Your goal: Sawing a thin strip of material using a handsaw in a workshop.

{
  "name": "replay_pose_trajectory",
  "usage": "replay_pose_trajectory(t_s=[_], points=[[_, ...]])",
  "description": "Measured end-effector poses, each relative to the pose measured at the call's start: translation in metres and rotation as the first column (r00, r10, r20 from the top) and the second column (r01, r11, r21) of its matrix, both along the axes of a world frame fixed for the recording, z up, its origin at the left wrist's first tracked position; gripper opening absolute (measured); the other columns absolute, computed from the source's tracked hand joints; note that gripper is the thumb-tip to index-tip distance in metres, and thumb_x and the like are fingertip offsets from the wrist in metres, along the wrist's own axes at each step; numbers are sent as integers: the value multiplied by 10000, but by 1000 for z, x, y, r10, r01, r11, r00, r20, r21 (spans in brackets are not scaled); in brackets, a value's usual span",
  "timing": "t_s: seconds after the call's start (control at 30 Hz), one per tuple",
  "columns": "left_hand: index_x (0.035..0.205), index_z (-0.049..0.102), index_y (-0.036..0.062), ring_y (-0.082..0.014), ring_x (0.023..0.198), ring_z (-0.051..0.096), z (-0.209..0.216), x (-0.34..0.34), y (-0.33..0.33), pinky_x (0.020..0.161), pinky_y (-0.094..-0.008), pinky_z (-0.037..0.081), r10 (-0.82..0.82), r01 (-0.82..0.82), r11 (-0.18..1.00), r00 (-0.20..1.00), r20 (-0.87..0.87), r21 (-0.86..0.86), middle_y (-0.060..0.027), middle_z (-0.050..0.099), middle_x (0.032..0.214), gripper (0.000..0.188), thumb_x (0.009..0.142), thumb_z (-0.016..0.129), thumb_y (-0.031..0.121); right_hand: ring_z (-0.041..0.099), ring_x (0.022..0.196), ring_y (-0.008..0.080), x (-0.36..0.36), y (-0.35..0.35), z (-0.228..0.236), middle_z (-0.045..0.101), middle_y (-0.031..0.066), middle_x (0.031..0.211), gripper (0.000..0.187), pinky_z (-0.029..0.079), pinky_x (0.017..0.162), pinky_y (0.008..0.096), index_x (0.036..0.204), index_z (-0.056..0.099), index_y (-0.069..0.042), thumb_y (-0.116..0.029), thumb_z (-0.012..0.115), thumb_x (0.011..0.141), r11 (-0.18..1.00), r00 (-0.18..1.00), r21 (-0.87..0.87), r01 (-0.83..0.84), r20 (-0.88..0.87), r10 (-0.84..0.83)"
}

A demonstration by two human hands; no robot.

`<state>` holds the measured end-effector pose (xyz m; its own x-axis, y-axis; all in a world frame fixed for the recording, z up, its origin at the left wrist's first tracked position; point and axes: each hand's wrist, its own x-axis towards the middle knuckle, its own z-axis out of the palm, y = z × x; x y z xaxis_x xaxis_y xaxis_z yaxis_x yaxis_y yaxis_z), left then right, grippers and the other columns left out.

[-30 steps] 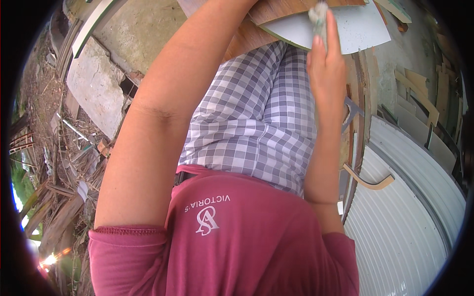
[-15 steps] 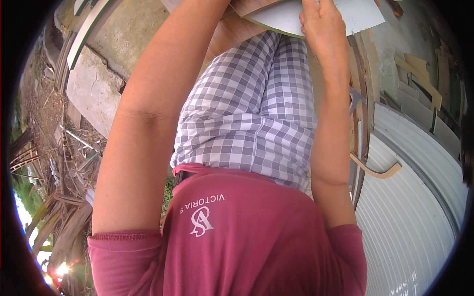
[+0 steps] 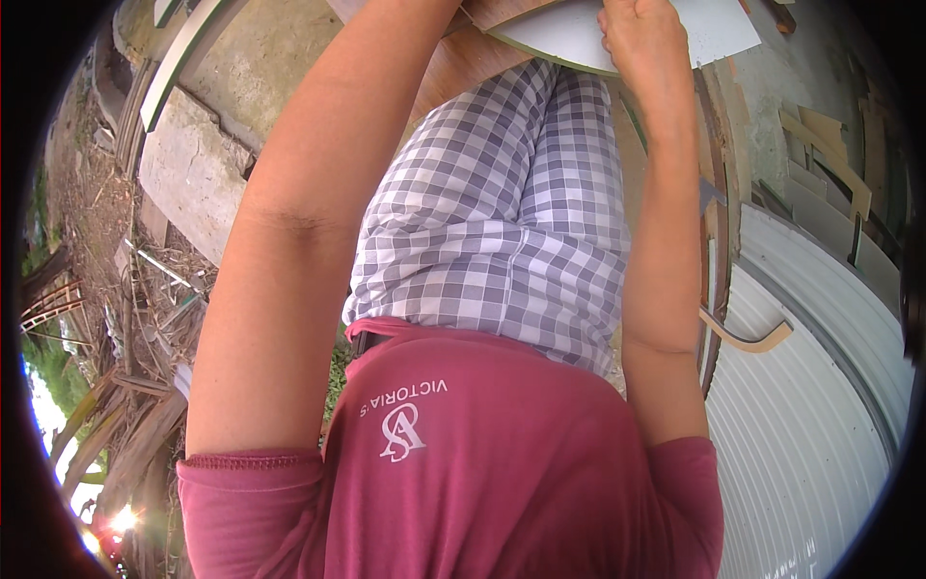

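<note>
My right hand [image 3: 648, 41] is at the top of the view, over a white board [image 3: 564, 37] with a curved, greenish near edge. Its fingers are curled closed; what they grip, if anything, is hidden. My left forearm [image 3: 362, 87] runs up past the top edge, so the left hand itself is out of sight. Beside the white board, on its left, lie brown wood-grained panels [image 3: 473, 66], partly behind that forearm. The board's far part is cut off by the picture's edge.
Below the boards are my checked trousers [image 3: 492, 212]. At the right stand a corrugated pale metal sheet [image 3: 801, 415], a curved wooden strip [image 3: 752, 340] and several board offcuts [image 3: 820, 145]. On the left are a concrete slab [image 3: 188, 169] and dry plant debris [image 3: 159, 318].
The whole view has shifted slightly to the right. My right hand has moved a little right over the white board and its fingers look more curled.
</note>
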<state>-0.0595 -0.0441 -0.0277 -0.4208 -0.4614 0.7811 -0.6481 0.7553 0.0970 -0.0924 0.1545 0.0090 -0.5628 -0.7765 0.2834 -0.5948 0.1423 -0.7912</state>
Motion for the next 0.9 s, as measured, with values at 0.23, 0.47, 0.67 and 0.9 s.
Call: replay_pose_trajectory(t_s=[0.23,0.47,0.67,0.9], points=[[713,685,117,-274,757,647,2,2,-3,725,-441,466,18,-18,999,1000,18,28,-99,689,765,347,931,505,320,580,746,270,64,72,-13,616,146,890,503,486,662,381,1492,370,-241,-214,471,1001,957,985,268,111,97,-142],[687,681,103,-273,762,645,-3,1,1,734,-440,463,16,-18,999,999,-42,-38,-101,688,759,362,922,520,326,541,1255,316,19,25,-11,553,180,1366,457,427,1013,358,1459,393,-82,-167,420,1011,994,1000,-107,-7,-27,4],[675,681,97,-276,767,645,0,-1,3,739,-444,460,19,-17,999,999,-40,50,-105,687,760,366,917,527,325,506,605,93,38,31,0,556,53,703,501,461,585,292,1504,369,-219,-222,461,1012,953,989,270,136,23,-148],[679,682,96,-276,747,642,3,1,-1,726,-443,453,-25,24,1000,998,-57,-15,-105,685,756,358,920,525,311,631,1013,445,60,76,-17,622,238,1213,509,514,818,467,1485,364,-219,-204,483,990,968,983,234,91,133,-125]])
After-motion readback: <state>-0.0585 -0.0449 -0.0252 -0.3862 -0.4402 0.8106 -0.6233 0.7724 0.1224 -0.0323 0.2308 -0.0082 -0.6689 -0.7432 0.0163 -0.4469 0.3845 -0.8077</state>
